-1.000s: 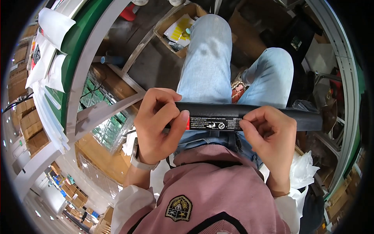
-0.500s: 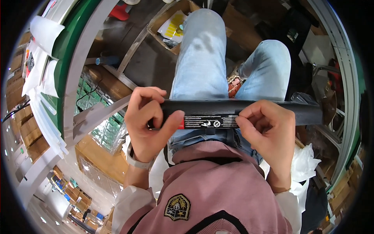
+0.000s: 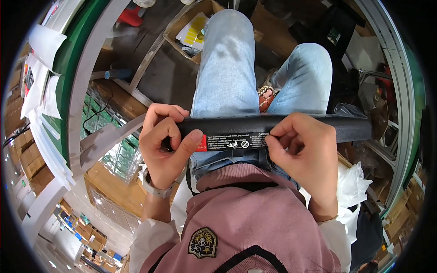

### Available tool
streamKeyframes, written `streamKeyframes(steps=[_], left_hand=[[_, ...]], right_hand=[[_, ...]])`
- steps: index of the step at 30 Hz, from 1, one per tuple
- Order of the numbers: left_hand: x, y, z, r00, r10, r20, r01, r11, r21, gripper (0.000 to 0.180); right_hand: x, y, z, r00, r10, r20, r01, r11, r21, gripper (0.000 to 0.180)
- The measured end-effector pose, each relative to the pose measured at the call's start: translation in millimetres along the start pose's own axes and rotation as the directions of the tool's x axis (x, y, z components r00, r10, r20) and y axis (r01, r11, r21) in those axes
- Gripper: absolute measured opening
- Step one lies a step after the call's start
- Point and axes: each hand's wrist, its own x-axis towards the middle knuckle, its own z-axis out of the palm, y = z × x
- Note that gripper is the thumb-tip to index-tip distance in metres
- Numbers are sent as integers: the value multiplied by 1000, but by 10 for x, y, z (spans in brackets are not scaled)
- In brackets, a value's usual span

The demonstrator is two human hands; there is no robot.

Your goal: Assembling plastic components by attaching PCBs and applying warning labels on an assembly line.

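A long black bar (image 3: 255, 122) lies crosswise over my lap, below my knees in the picture. Along its near face runs a black warning label (image 3: 234, 140) with a red end and white print. My left hand (image 3: 166, 141) curls round the bar's left end, its thumb pressed on the red part of the label. At the label's other end my right hand (image 3: 307, 150) rests against the bar, thumb and forefinger pinched together at the label's edge. The right hand's other fingers are folded in. A wristband (image 3: 157, 189) circles my left wrist.
Beyond my knees stands an open cardboard box (image 3: 175, 34) with papers inside. A green-edged table (image 3: 68, 86) with white sheets is on the left. White plastic bags (image 3: 357, 184) lie at my right. A metal frame post (image 3: 400, 77) rises at the far right.
The whole view has shifted slightly, so hands and bar appear a little farther left. The label's print shows more clearly. Both hands keep the same hold.
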Motion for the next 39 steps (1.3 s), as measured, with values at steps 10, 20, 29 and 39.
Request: streamKeyframes(steps=[10, 20, 29, 39], left_hand=[[99, 2, 65, 999, 52, -10, -52, 998, 36, 37], [63, -56, 20, 992, 123, -17, -121, 989, 79, 30], [32, 52, 151, 981, 188, -49, -185, 981, 59, 35], [-96, -61, 114, 957, 284, -61, -271, 949, 161, 36]], right_hand=[[102, -255, 227, 755, -548, 360, 655, 613, -443, 62], [-296, 645, -748, 874, -468, 134, 418, 580, -700, 52], [-70, 208, -91, 722, -616, 316, 668, 499, -552, 52], [-73, 442, -64, 700, -680, 219, 696, 580, -422, 38]])
